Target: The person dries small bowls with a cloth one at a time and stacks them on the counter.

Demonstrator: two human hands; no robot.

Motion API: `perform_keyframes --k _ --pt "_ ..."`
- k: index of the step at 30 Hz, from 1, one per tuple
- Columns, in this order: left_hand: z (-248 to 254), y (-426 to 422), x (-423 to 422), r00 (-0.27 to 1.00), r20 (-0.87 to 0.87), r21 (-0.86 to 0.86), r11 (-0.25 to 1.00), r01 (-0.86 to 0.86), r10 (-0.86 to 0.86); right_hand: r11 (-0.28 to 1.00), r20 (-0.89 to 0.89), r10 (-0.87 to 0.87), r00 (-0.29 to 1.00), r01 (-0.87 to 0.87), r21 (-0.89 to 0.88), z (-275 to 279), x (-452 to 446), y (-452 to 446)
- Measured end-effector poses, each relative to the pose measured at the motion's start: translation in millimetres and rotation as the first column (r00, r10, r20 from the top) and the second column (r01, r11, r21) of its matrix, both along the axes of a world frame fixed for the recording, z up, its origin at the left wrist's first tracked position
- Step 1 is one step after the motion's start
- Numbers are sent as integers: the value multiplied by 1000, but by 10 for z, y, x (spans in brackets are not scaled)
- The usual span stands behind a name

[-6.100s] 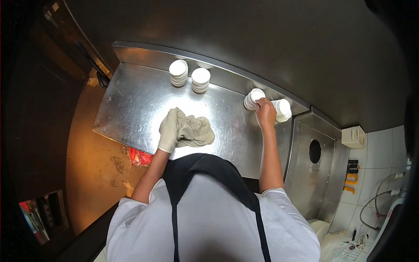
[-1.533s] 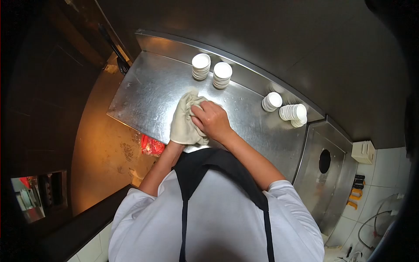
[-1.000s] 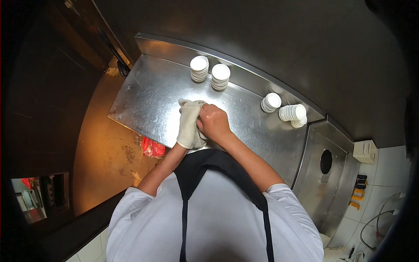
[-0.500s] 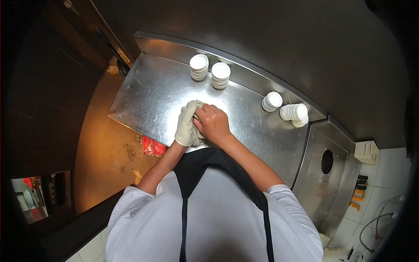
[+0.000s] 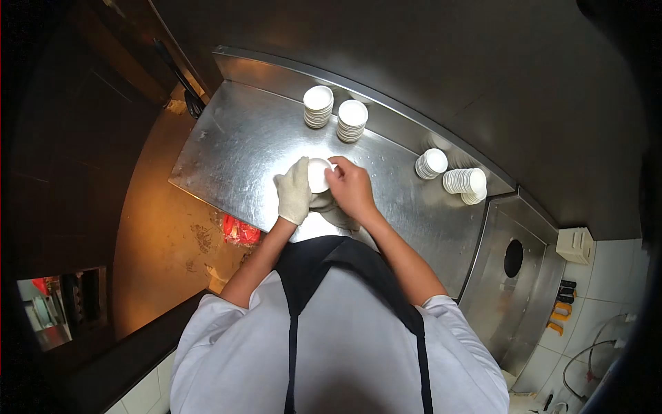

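A small round white dish (image 5: pixel 319 175) is held between my two hands over the metal counter. My left hand (image 5: pixel 294 192), in a pale knitted glove, grips the dish at its left side. On the opposite rim are the closed fingers of my bare right hand (image 5: pixel 350 189). A greyish cloth (image 5: pixel 332 211) hangs beneath the dish and my right hand; which hand carries it I cannot tell. Ahead stand two upright stacks of white dishes, a left stack (image 5: pixel 318 107) and a right stack (image 5: pixel 352 121).
Along the back ledge of the steel counter (image 5: pixel 234 138), more stacked white dishes (image 5: pixel 432 164) and tipped stacks (image 5: pixel 465 182) lie to the right. Beyond them is a steel basin with a dark hole (image 5: pixel 513 259). A red plastic bag (image 5: pixel 239 230) lies below the counter's left front edge.
The white dish, hidden by my hands and cloth before, now shows between them. My right hand has moved slightly right, and my gloved hand has turned with its thumb side spread.
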State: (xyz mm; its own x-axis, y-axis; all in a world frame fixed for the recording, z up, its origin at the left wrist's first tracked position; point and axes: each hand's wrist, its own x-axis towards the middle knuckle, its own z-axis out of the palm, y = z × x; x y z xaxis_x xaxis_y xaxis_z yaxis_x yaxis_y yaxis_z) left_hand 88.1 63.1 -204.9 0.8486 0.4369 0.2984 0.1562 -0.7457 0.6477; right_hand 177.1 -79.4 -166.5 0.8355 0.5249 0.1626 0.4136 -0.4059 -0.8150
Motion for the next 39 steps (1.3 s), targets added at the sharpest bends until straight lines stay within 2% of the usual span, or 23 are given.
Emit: perform_keyframes --k 1,3,4,5,7,8,10,11,13,14,16,17,19,20,23,24,27,29,32,35,36,38,39 --pt "-34 15 -5 1000 4 -123 992 2 -1 998 -38 -21 999 23 51 -129 125 -10" --pt "-54 50 -8 1000 11 -362 932 8 -4 977 -231 -135 963 169 132 -450 498 -13" --pt "-157 105 -7 997 58 -386 920 62 -43 959 -290 -169 942 225 173 -491 702 -13" --pt "-145 103 -13 999 37 -367 930 26 -13 935 -350 -200 915 285 210 -492 887 -9" --pt "-97 92 -47 999 -3 -324 945 -44 46 915 -350 -252 902 340 218 -405 1173 38" --pt "-129 96 -61 999 -11 -236 970 -52 51 903 -350 -276 895 366 223 -343 1226 58" --pt "-213 114 -61 998 -22 -56 996 -67 66 866 -471 -227 853 398 304 -242 1242 64" --pt "-131 117 -50 998 -30 -211 975 -67 62 844 -526 -196 827 416 340 -218 1252 53" --pt "27 111 -45 998 -47 -508 859 -64 46 863 -434 -253 864 404 302 -229 1225 -79" --pt "63 109 -52 1000 -11 -520 854 -29 27 871 -386 -283 878 404 279 -247 1196 -197" --pt "100 121 -79 998 60 -546 836 50 -20 900 10 -427 904 424 103 -271 1120 -556" --pt "137 120 -92 992 116 -483 870 104 -54 890 216 -448 868 456 12 -276 1075 -764" --pt "185 145 -125 967 222 -341 918 200 -128 829 552 -438 710 557 -59 -160 982 -1145" --pt "24 163 -92 962 251 -451 866 215 -108 791 695 -393 602 607 -78 -106 956 -1319" --pt "223 101 -76 971 212 -416 888 196 -115 699 634 -348 691 642 -316 -317 1014 -1833" --pt "201 85 -58 972 205 -457 867 198 -115 731 650 -284 705 598 -329 -352 1014 -1937" --pt "13 68 -6 975 181 -569 794 213 -132 777 586 -279 761 537 -328 -330 1059 -2117" --pt "-14 81 -7 971 166 -635 734 240 -173 807 541 -333 772 530 -260 -307 1113 -2166" --pt "138 2 -59 969 227 -915 320 246 -95 790 437 -480 760 591 -161 -282 1116 -2104" --pt "-65 -3 -26 963 271 -953 147 267 9 789 294 -581 759 613 -24 -155 963 -1777" --pt "-56 -34 -23 953 304 -930 214 298 -5 792 241 -598 764 610 32 -102 865 -1617" --pt "-25 -118 -10 931 364 -869 346 354 -39 891 336 -444 830 448 72 52 579 -1263" --pt "-145 -102 9 929 353 -821 439 366 -115 936 418 -337 844 348 51 109 418 -1090"
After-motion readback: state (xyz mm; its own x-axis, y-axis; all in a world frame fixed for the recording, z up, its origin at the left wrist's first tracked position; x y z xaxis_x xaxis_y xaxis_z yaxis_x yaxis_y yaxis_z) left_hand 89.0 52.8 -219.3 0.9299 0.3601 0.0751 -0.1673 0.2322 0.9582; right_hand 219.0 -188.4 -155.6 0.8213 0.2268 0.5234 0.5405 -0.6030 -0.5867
